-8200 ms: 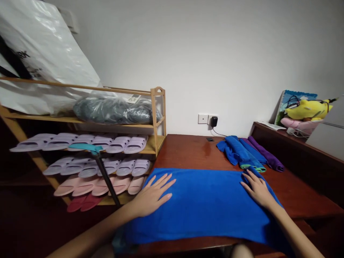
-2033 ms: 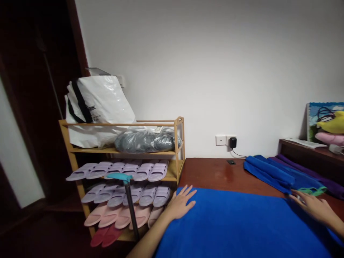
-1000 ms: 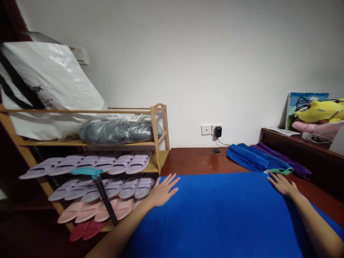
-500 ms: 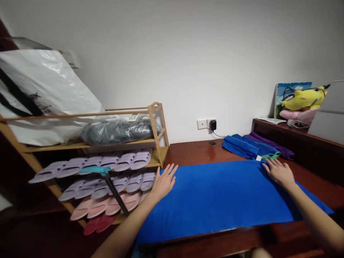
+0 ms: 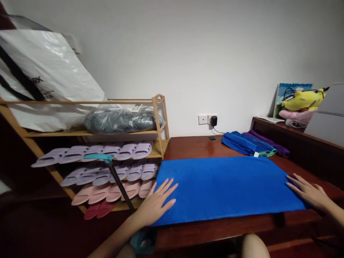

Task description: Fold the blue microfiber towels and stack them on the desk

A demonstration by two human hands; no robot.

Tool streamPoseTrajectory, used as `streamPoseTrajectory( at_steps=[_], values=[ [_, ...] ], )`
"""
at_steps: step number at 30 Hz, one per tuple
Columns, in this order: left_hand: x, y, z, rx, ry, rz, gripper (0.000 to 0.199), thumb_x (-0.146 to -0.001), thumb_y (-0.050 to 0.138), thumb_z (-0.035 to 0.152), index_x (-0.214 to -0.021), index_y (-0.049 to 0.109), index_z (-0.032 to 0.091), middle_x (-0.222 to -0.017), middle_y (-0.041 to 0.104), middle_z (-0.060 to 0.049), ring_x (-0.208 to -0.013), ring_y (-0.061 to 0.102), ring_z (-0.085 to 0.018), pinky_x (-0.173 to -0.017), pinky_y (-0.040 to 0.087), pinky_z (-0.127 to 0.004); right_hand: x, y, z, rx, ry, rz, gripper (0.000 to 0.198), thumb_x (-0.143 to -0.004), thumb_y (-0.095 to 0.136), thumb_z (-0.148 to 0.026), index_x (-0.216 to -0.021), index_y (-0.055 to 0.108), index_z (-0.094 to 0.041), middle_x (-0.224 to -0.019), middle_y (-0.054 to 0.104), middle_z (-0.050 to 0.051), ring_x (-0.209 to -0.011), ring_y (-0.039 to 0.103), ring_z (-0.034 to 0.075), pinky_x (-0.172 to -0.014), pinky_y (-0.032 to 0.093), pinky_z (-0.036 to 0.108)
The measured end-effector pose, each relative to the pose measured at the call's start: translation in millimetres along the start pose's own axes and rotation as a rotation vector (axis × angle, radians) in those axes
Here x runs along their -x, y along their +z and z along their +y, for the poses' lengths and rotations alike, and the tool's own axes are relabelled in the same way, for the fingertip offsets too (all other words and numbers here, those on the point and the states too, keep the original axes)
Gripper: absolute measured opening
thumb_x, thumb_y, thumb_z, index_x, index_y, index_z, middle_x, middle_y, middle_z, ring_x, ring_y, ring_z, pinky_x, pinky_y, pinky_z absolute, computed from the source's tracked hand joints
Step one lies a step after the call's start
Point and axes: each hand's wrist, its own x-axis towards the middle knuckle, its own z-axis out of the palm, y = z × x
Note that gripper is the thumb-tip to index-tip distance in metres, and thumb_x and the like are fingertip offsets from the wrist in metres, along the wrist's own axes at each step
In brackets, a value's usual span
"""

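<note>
dim light; glare on bag (image 5: 61,66), edges stretched.

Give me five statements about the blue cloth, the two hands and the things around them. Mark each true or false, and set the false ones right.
1. The left hand lies on the spread blue cloth. True.
2. The right hand is clenched in a fist. False: it is open, at the right edge of the cloth.
3. The purple cloth lies to the right of the bundled blue cloths. True.
4. The yellow plush toy sits on the shoe rack. False: it is on the right, over the raised ledge.
5. The red slippers are below the pink slippers. True.
</note>
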Motion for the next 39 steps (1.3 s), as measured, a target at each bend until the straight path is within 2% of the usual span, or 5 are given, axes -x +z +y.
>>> streamPoseTrajectory(
  at_steps=[10, 17, 25, 32, 39],
  values=[
    [17.3, -4.9, 4.4, 0.042, -0.001, 0.017, 0.052, -0.095, 0.034, 0.054, -0.144, 0.020, 0.041, -0.152, 0.019, 0.002, -0.139, 0.018, -0.028, -0.110, 0.014, -0.054, -84.6, 8.5, -73.6, 0.002, -0.005, -0.113, 0.074, -0.081, 0.021, -0.070, -0.136, 0.041, -0.025, -0.146, 0.033, 0.006, -0.130, 0.037, 0.029, -0.105, 0.028, 0.054],
    [27.6, -6.4, 6.1, 0.049, -0.029, 0.000, 0.053, -0.095, 0.033, 0.054, -0.144, 0.018, 0.042, -0.153, 0.016, 0.004, -0.139, 0.017, -0.029, -0.109, 0.019, -0.053, -103.2, 36.3, -85.8, 0.018, 0.035, -0.118, 0.071, -0.083, 0.018, -0.067, -0.139, 0.038, -0.028, -0.147, 0.030, 0.006, -0.136, 0.026, 0.024, -0.106, 0.026, 0.053],
    [28.1, -5.9, 7.9, 0.086, -0.038, 0.005, 0.053, -0.095, 0.031, 0.055, -0.145, 0.019, 0.040, -0.153, 0.016, 0.003, -0.139, 0.015, -0.029, -0.109, 0.019, -0.054, -76.9, 12.6, -120.0, 0.097, -0.043, 0.037, 0.068, -0.088, 0.012, -0.052, -0.137, 0.039, -0.012, -0.148, 0.027, 0.015, -0.139, 0.018, 0.025, -0.109, 0.016, 0.054],
    [26.7, -0.7, 4.4, 0.115, -0.032, 0.022, 0.052, -0.094, 0.036, 0.053, -0.143, 0.026, 0.039, -0.153, 0.019, 0.001, -0.139, 0.017, -0.027, -0.109, 0.024, -0.049, -5.8, 13.6, -198.7, 0.007, -0.281, -0.066, 0.063, -0.087, 0.021, -0.066, -0.142, 0.026, -0.037, -0.150, 0.022, 0.000, -0.138, 0.021, 0.022, -0.106, 0.025, 0.048],
    [53.3, 8.7, 17.2, -0.010, -0.151, 0.294, 0.049, -0.095, 0.039, 0.044, -0.142, 0.034, 0.029, -0.152, 0.022, -0.004, -0.137, 0.024, -0.026, -0.109, 0.029, -0.046, 33.5, -5.1, -234.3, -0.104, -0.290, 0.015, 0.065, -0.087, 0.025, -0.065, -0.141, 0.033, -0.029, -0.147, 0.030, 0.006, -0.137, 0.024, 0.023, -0.106, 0.028, 0.047]
  ],
)
